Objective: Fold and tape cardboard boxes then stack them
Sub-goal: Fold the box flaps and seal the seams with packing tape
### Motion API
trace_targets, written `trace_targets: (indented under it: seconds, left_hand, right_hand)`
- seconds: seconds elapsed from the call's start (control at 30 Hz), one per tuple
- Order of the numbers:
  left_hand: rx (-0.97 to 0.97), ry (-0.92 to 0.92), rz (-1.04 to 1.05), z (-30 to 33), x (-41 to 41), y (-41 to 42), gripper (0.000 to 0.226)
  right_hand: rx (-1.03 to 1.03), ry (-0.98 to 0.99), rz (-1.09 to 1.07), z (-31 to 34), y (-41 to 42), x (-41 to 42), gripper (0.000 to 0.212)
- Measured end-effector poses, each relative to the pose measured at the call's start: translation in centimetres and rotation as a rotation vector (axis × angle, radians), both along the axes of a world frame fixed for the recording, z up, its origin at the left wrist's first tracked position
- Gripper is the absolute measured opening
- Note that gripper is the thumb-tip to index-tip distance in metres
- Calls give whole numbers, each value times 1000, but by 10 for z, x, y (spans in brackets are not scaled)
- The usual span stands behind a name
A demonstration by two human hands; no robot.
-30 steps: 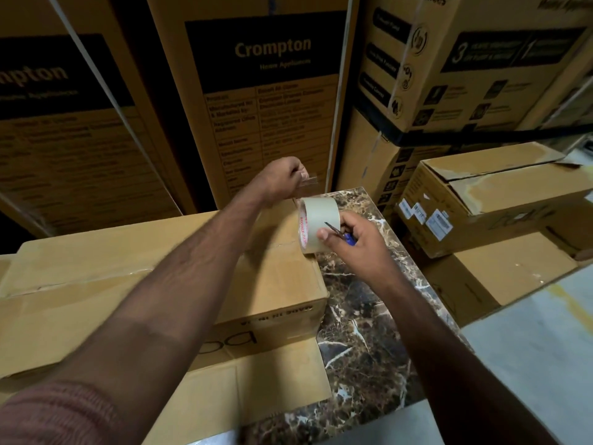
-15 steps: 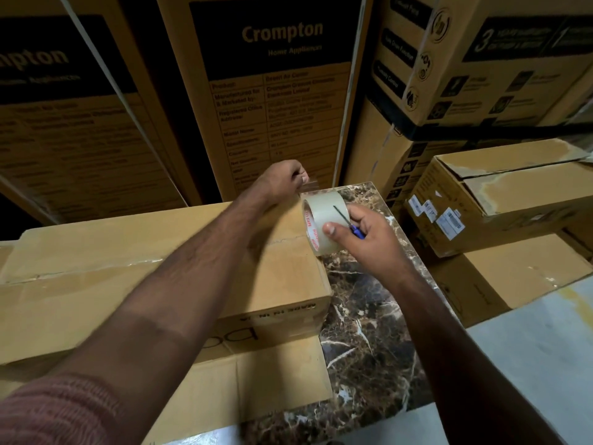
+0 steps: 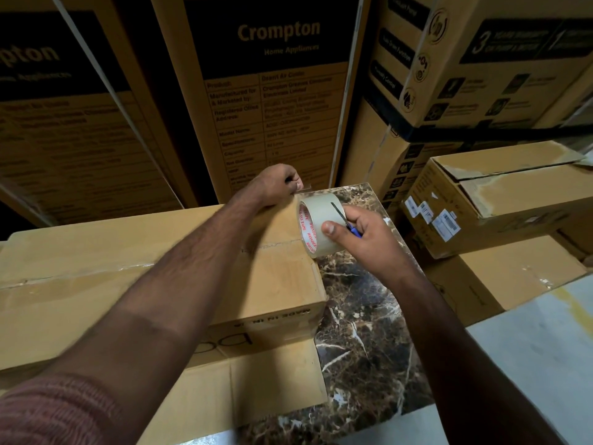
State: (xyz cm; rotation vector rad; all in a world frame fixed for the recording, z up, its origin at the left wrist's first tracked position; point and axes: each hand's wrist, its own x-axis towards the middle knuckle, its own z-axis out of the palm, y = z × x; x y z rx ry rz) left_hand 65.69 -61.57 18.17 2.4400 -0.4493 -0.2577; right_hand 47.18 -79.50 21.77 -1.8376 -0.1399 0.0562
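Head cam, looking down at the job. My left hand [image 3: 278, 185] is curled at the far right end of the cardboard box [image 3: 154, 284], fingers pinched on the free end of the tape [image 3: 303, 187] right at the box's top edge. My right hand [image 3: 356, 234] grips the tape roll [image 3: 317, 223], thumb on the near face, fingers wrapped behind. The same hand also holds a pair of scissors [image 3: 345, 220]: dark blade lying across the roll's outer surface, blue handle tucked under the fingers.

The roll stands on edge, just past the box's right end, over the marble counter [image 3: 362, 332]. Red print visible on its inner core. A short clear strip runs from the roll to my left fingers; too thin to tell whether it is stuck down on the box yet.

The box lies lengthways across the counter, top flaps closed, centre seam showing a glossy strip on its left part. Printed text on its near side reads upside down. A flat cardboard sheet [image 3: 256, 390] lies under it on the near side, sticking out towards me.

Behind: tall Crompton cartons [image 3: 276, 101] stacked like a wall. Right of the counter: a brown box with white labels [image 3: 500, 200] sitting on another plain box [image 3: 500, 284], both on the pale floor [image 3: 545, 332].
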Motion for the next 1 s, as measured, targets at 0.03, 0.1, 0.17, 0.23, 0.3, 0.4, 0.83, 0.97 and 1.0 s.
trace_targets:
  seconds: [0.03,0.1,0.17,0.23,0.3,0.4,0.83,0.97,1.0]
  left_hand:
    - [-9,0,-1,2,0,0,11]
    - [-42,1,-14,6,1,-1,12]
    - [-50,-7,-25,10,1,-1,13]
    - [-36,-16,-32,12,0,-1,12]
    - [-24,-11,-40,11,1,0,12]
    - [-10,-2,-40,13,2,1,12]
    - [13,22,-6,3,4,2,10]
    - [76,23,-71,3,3,0,10]
    - [82,32,-85,3,4,1,9]
  right_hand:
    - [1,-2,1,2,0,1,35]
    - [6,-5,6,5,0,2,35]
    - [0,-15,11,8,2,2,33]
    - [11,-29,3,10,2,2,27]
    - [13,-37,-5,13,3,3,24]
    - [12,-22,-9,14,6,5,20]
    - [25,66,-5,4,9,9,34]
    - [30,73,-4,3,7,11,29]
    - [26,75,0,3,7,12,27]
